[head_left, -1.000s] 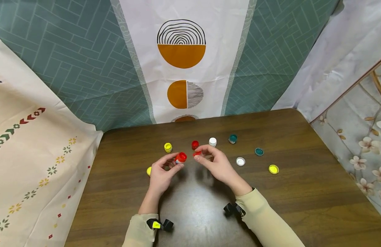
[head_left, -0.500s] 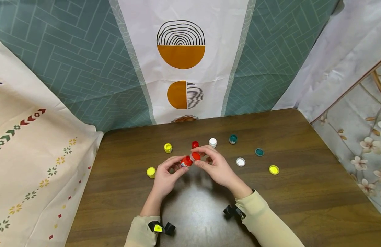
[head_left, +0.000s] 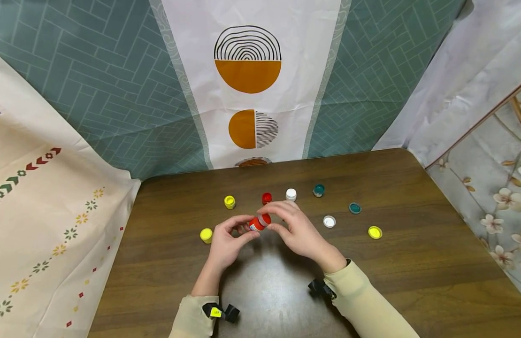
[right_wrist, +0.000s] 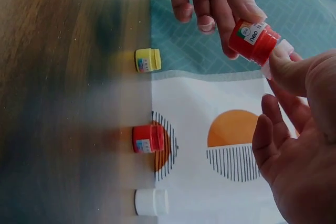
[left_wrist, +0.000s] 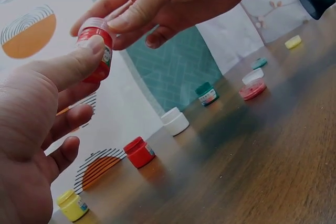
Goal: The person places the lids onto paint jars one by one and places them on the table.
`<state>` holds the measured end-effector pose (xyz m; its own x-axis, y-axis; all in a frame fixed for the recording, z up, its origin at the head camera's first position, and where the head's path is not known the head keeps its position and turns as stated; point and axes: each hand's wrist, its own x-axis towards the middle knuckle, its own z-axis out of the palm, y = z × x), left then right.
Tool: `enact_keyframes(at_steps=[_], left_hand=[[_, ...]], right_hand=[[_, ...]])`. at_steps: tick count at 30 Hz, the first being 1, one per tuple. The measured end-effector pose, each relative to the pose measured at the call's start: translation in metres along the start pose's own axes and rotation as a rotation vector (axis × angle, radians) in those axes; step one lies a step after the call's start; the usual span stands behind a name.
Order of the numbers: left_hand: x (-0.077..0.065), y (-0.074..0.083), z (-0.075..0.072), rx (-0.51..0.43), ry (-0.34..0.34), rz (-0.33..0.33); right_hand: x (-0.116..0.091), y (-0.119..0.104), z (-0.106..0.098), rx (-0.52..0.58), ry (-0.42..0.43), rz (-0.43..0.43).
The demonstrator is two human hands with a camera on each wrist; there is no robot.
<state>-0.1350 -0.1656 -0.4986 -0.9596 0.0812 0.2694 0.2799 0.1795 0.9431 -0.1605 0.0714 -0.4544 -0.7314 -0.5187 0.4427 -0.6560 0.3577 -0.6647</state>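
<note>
Between thumb and fingers my left hand point(head_left: 226, 241) grips a small red paint jar point(head_left: 255, 225), tilted with its mouth toward the right hand. My right hand point(head_left: 298, 230) pinches a lid point(head_left: 265, 219) with a red top and clear rim, set against the jar's mouth. In the right wrist view the labelled jar point(right_wrist: 244, 38) meets that pale rim under my right thumb. How far the lid is seated cannot be seen. Behind the hands stands another red jar point(head_left: 266, 198), beside a white jar point(head_left: 291, 195).
Two yellow jars point(head_left: 229, 202) stand left, a teal jar point(head_left: 318, 190) back right. White point(head_left: 329, 221), teal point(head_left: 355, 208) and yellow point(head_left: 375, 232) lids lie on the brown table point(head_left: 412, 263). A red lid point(left_wrist: 252, 91) also lies there in the left wrist view.
The jar and lid, apart a second ago, have come together. My left hand has shifted right with the jar, and the right hand has turned the lid onto its mouth.
</note>
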Motion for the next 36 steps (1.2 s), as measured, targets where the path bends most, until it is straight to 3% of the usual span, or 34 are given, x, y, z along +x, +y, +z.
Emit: enact_keyframes(at_steps=[7, 22, 36], left_hand=[[-0.0003, -0.0003, -0.0014, 0.009, -0.007, 0.02], [-0.0006, -0.0009, -0.0014, 0.029, -0.026, 0.001], [-0.0006, 0.0006, -0.003, 0.04, -0.07, 0.011]], right_hand=[[0.0001, 0.0001, -0.0011, -0.067, -0.022, -0.048], [0.0012, -0.0013, -0.0037, -0.116, -0.065, -0.091], [0.0002, -0.0009, -0.0088, -0.274, -0.087, -0.112]])
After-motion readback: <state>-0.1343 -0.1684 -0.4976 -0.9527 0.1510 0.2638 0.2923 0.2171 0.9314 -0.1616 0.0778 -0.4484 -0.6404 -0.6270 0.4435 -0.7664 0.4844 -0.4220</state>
